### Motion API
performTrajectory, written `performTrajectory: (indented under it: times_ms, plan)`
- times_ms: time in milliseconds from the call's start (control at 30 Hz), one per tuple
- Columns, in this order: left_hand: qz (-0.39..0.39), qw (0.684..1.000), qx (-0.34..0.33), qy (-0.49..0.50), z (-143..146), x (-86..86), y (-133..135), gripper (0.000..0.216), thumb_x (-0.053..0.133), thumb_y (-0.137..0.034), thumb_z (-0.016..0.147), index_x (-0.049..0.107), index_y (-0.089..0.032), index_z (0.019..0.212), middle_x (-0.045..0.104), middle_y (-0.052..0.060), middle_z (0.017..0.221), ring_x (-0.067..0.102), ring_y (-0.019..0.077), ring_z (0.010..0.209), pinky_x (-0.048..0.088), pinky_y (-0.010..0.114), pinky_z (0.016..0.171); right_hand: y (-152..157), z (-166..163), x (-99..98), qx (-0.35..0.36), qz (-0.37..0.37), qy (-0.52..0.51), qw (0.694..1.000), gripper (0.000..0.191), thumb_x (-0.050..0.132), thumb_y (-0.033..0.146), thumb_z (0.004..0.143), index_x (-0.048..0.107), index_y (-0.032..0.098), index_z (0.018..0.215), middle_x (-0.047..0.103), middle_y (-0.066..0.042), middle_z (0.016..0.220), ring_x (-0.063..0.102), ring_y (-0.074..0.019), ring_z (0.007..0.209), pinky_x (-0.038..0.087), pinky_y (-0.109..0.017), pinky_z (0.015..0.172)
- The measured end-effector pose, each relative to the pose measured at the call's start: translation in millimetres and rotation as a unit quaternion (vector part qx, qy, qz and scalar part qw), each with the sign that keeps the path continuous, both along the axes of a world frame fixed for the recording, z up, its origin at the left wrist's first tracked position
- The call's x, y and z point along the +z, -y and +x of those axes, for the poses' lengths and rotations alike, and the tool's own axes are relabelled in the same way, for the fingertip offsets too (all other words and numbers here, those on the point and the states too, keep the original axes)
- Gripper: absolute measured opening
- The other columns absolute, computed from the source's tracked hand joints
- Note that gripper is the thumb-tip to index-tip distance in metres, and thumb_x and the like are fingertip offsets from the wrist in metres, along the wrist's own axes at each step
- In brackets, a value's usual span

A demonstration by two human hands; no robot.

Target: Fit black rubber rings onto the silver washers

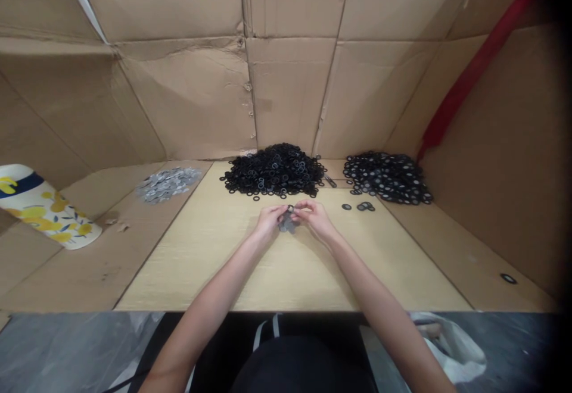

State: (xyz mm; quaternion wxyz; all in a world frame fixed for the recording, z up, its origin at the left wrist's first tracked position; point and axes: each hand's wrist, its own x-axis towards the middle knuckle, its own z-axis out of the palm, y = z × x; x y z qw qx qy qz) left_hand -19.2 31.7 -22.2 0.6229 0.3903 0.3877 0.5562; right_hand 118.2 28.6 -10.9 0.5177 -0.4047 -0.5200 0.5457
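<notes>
My left hand (270,216) and my right hand (314,217) meet over the middle of the pale board, fingertips pinched together. Between them is a small black ring (291,207), gripped from both sides. Whether a disc sits inside the ring is too small to tell. Several grey discs (286,225) lie just below the fingertips, partly hidden by the hands. Beyond the hands rises a large heap of black rings (277,170). To the right of my right hand lie a few black rings with pale centres (366,206).
A pile of grey discs (167,184) lies at left, and a heap of black rings with pale centres (386,177) at right. A patterned bottle (53,211) leans at far left. Cardboard walls (290,95) enclose the table. One ring (508,278) lies near the right front edge.
</notes>
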Motion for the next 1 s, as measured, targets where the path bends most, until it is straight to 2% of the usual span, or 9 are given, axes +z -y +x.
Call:
performTrajectory:
  times_ms: [233,500,633,733,833,900,1000]
  plan:
    - [0.041,0.999,-0.011,-0.032,4.0,2.6,6.1,0.02,0.07,-0.028,0.06,0.065,-0.009,0.06,0.045,-0.001,0.046,0.033,0.0057,0.043,0.02,0.023,0.044,-2.0,3.0,-0.9,-0.059,0.017,0.048,0.997,0.04,0.074,0.036,0.049,0.05,0.018,0.076,0.055,0.003,0.054,0.054,-0.0115,0.048,0.044,-0.024,0.046]
    - [0.071,0.991,0.018,-0.112,4.7,3.6,7.6,0.019,0.066,-0.03,0.065,0.066,-0.01,0.064,0.045,-0.001,0.045,0.035,0.007,0.043,0.023,0.023,0.044,-3.8,2.8,-6.4,-0.056,0.041,0.069,0.995,0.036,0.071,0.032,0.052,0.046,0.02,0.074,0.052,0.004,0.057,0.049,-0.0094,0.048,0.04,-0.022,0.044]
    - [0.082,0.989,0.034,-0.117,6.4,2.9,8.0,0.019,0.065,-0.028,0.066,0.066,-0.011,0.061,0.044,-0.002,0.044,0.034,0.0069,0.043,0.023,0.023,0.044,-3.8,1.7,-7.0,-0.058,0.042,0.068,0.995,0.035,0.07,0.03,0.052,0.043,0.021,0.073,0.052,0.005,0.059,0.049,-0.0091,0.048,0.039,-0.022,0.045]
    - [0.077,0.991,0.043,-0.105,7.7,2.1,7.3,0.016,0.065,-0.026,0.065,0.068,-0.01,0.066,0.047,-0.001,0.045,0.035,0.0071,0.043,0.024,0.022,0.045,-3.9,1.3,-6.9,-0.06,0.038,0.071,0.995,0.035,0.069,0.029,0.052,0.042,0.021,0.074,0.053,0.005,0.06,0.048,-0.0088,0.048,0.039,-0.022,0.045]
    - [0.078,0.99,0.057,-0.101,8.4,2.8,6.7,0.015,0.068,-0.022,0.062,0.07,-0.011,0.071,0.058,0.003,0.055,0.043,0.0089,0.048,0.03,0.023,0.049,-4.6,1.7,-7.2,-0.066,0.039,0.081,0.994,0.034,0.067,0.029,0.053,0.042,0.021,0.074,0.053,0.004,0.059,0.048,-0.009,0.048,0.038,-0.022,0.044]
    - [0.089,0.988,0.059,-0.109,8.6,3.8,7.2,0.015,0.07,-0.018,0.058,0.07,-0.012,0.072,0.065,0.008,0.067,0.051,0.0121,0.058,0.036,0.025,0.058,-4.9,2.4,-7.7,-0.07,0.045,0.09,0.993,0.032,0.066,0.028,0.054,0.042,0.021,0.074,0.053,0.004,0.059,0.048,-0.0094,0.049,0.037,-0.022,0.045]
    - [0.098,0.986,0.06,-0.118,8.7,5.4,9.4,0.018,0.073,-0.014,0.053,0.07,-0.012,0.071,0.067,0.01,0.077,0.057,0.0165,0.071,0.04,0.029,0.07,-4.4,2.9,-8.6,-0.079,0.059,0.116,0.988,0.027,0.063,0.026,0.056,0.043,0.021,0.074,0.053,0.004,0.06,0.049,-0.0105,0.052,0.038,-0.023,0.049]
